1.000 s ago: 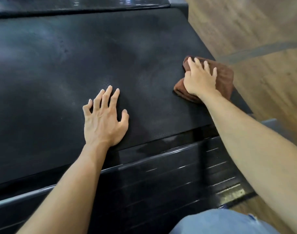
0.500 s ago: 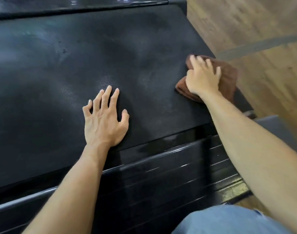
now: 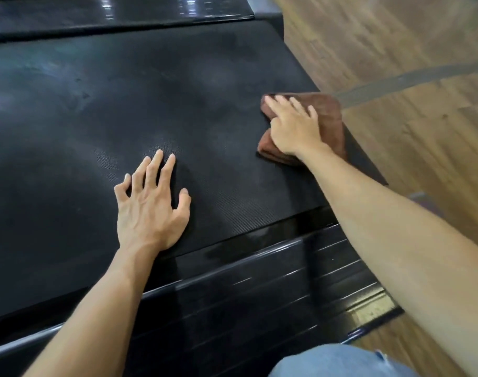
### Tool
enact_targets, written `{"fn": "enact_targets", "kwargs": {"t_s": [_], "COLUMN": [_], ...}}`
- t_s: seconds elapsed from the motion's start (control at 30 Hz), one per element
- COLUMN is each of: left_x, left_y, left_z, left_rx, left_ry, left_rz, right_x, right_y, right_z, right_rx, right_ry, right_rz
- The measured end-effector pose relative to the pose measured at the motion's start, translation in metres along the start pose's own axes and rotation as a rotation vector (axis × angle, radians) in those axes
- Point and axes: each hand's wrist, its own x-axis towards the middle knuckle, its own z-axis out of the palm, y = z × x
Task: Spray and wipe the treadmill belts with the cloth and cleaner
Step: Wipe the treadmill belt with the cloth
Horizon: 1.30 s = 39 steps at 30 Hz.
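Item: treadmill belt [image 3: 123,110], black, textured, dull hazy patches across it; whether these were spray film could not be told.
Cloth: brown folded cloth [image 3: 331,118], flat on the belt, directly under the right grip, its far side at the belt's edge next to the wooden floor [image 3: 409,63].
Right grip: right hand [image 3: 293,129], fingers straight and spread over the cloth, palm pressing it down; nothing pinched.
Left grip: left hand [image 3: 150,205], fingers splayed, bare palm flat on the belt, well apart from the cloth and nearer the person; holding nothing, judged to be bracing.
Side rail: glossy ribbed black side rail [image 3: 259,281], just behind the left wrist.
Cleaner: not in view.
Step in hand: judged to be wiping the belt's outer margin.
Risk 1: cloth held by pressure alone; a stroke outward from the right grip could carry it off the edge onto the floor.
Risk 2: leaning weight on the left grip could shift the belt, or slide on damp rubber.
Risk 3: bare left palm could re-mark wiped surface.
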Motion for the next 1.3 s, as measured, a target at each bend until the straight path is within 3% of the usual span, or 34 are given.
{"fn": "enact_targets", "kwargs": {"t_s": [0.07,0.13,0.2,0.3,0.37,0.47,0.57,0.6,0.67,0.77,0.83,0.9,1.03,1.1,1.2,1.3], "left_x": [0.0,0.0,0.0,0.0,0.001,0.001,0.0,0.0,0.0,0.0,0.0,0.0,0.0,0.0,0.0,0.001], "left_y": [-0.001,-0.001,-0.001,-0.002,-0.002,-0.002,-0.002,-0.002,-0.001,0.0,-0.001,-0.001,-0.002,-0.001,-0.001,0.0], "left_z": [-0.001,0.0,0.0,0.001,0.001,0.001,0.001,0.001,0.001,0.0,0.0,-0.001,0.0,0.0,0.0,0.0], "left_rx": [-0.001,-0.002,-0.001,0.007,-0.001,-0.005,-0.01,-0.011,-0.008,0.0,0.012,0.011,0.0,0.0,-0.005,0.001], "left_ry": [-0.002,-0.004,-0.003,0.0,0.0,0.002,0.0,-0.002,0.001,-0.004,-0.005,-0.01,-0.008,-0.004,0.004,-0.006], "left_rz": [-0.003,0.001,-0.002,0.002,0.002,0.002,0.003,0.003,-0.001,-0.003,-0.003,0.0,-0.003,-0.003,-0.008,-0.004], "right_x": [-0.046,-0.098,-0.113,-0.06,-0.017,-0.001,-0.056,-0.079,-0.103,-0.074,-0.034,-0.007,-0.037,-0.085,-0.095,-0.027], "right_y": [-0.017,-0.005,0.024,0.047,0.048,0.038,0.028,0.032,0.049,0.06,0.056,0.051,0.037,0.038,0.044,0.036], "right_z": [0.01,0.016,0.017,0.005,-0.008,-0.014,-0.005,0.001,0.007,0.003,-0.008,-0.013,-0.003,0.009,0.013,0.005], "right_rx": [0.005,0.041,0.003,0.017,0.063,0.013,0.014,-0.002,-0.043,-0.019,0.075,0.093,-0.014,-0.031,-0.031,0.015], "right_ry": [-0.057,-0.034,0.069,0.145,0.11,0.01,-0.09,-0.07,0.025,0.155,0.171,0.153,0.076,0.078,0.137,0.161], "right_rz": [-0.247,-0.266,-0.048,0.321,0.378,0.08,-0.195,-0.168,0.057,0.501,0.69,0.67,0.149,0.047,0.256,0.566]}}
